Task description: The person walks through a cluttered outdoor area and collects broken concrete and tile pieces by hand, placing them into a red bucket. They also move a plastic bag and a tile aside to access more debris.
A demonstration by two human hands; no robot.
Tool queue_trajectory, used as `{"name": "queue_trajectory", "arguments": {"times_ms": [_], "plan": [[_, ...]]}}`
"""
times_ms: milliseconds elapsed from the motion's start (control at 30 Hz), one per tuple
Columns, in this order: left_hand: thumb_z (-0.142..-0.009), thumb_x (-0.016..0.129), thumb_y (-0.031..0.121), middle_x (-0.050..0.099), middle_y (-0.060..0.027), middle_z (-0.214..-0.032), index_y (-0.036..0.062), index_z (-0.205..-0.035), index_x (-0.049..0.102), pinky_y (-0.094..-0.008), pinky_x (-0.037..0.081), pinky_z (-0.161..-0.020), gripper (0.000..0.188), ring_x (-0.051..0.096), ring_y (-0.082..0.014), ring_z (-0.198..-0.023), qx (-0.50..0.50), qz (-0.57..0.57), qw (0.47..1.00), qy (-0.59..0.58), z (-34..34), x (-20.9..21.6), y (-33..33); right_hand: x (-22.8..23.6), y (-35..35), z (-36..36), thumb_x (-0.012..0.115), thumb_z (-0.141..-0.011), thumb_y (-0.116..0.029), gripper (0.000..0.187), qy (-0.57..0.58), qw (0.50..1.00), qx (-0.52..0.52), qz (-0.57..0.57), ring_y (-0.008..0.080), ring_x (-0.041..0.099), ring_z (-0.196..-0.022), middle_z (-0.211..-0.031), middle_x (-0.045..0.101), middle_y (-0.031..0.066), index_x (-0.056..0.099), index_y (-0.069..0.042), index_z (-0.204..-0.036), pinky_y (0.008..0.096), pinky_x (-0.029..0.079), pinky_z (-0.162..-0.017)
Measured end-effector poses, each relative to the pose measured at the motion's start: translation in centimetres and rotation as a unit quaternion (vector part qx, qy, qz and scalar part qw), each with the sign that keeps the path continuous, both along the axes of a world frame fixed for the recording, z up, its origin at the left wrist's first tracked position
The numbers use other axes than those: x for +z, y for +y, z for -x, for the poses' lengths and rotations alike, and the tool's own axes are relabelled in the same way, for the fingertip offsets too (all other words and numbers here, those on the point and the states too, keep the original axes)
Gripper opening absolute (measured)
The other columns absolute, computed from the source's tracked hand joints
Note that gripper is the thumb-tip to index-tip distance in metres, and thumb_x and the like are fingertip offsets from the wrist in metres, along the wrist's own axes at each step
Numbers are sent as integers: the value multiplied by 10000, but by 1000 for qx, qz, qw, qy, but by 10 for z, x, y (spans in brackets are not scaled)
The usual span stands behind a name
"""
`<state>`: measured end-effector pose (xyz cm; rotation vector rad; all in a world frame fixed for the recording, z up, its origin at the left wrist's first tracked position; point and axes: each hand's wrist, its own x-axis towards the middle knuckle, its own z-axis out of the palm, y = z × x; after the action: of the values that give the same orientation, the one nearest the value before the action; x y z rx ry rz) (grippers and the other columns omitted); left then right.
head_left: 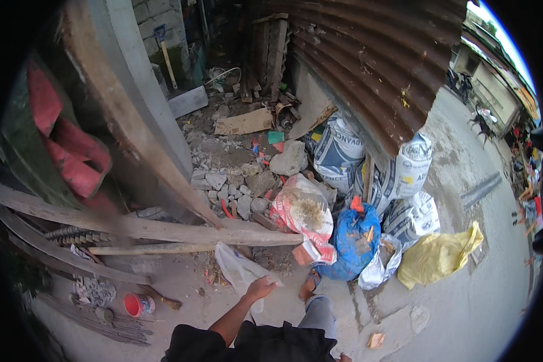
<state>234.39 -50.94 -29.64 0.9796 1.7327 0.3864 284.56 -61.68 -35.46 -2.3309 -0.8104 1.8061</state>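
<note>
My left hand (260, 288) reaches forward, its fingers closed at the edge of a whitish, see-through plastic sack (235, 265). The sack spreads up and left from the hand, beside the end of a long wooden beam, and a small part of it shows below the hand. Only a bit of my right hand (344, 358) shows at the lower edge, next to my leg; its fingers are hidden. Ahead stand a red and white sack (301, 208) with straw-like debris and a full blue bag (353, 241). My sandalled foot (311, 283) is close to the blue bag.
Wooden beams (157, 230) cross at left, by a red bucket (139, 304). Rubble (235, 193) lies behind them, with a shovel (166, 57) against a wall. Rusty corrugated sheeting (374, 54) overhangs filled sacks (338, 151). A yellow sack (437, 259) lies on the pavement; people stand far right.
</note>
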Motion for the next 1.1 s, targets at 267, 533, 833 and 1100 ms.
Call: {"name": "queue_trajectory", "arguments": {"times_ms": [267, 533, 833, 1100], "plan": [[-922, 497, 669, 568, -294, -1346, -21, -1405, 496, -449, 410, -1070, 843, 542, -396, -1283, 66, -19, 997, 23, -44, 117, 119, 140, 365, 92, 463, -990, -590, 575, 263, 953, -59, -139, 241, 669, -990, -979, 705, 101, 656, -51, -1045, 396, 500, -789], [-913, 626, 571, 607, -286, -1252, -55, -1370, 478, -425, 435, -1027, 790, 581, -382, -1201, 355, -223, 903, 93, 25, 303, 222, 106, 439, 143, 597, -907, -516, 566, -116, 784, 591, -149, 381, 710, -920, -1068, 720, 228, 739, 30, -954, 487, 544, -827], [-742, 813, 517, 521, -297, -1344, -52, -1377, 429, -500, 454, -1013, 935, 537, -463, -1219, 344, -146, 859, 350, 116, 239, 382, 59, 482, 168, 602, -857, -522, 514, 50, 911, 407, -36, 325, 643, -1157, -1214, 687, 163, 703, -127, -1169, 472, 496, -947], [-638, 869, 539, 615, -282, -1227, -71, -1254, 557, -480, 492, -968, 922, 602, -435, -1146, 474, -92, 823, 300, 302, 158, 491, 43, 665, 355, 376, -991, -502, 532, -35, 667, 698, 257, 357, 632, -1152, -1121, 704, 193, 662, -139, -1256, 457, 430, -1027]]}}
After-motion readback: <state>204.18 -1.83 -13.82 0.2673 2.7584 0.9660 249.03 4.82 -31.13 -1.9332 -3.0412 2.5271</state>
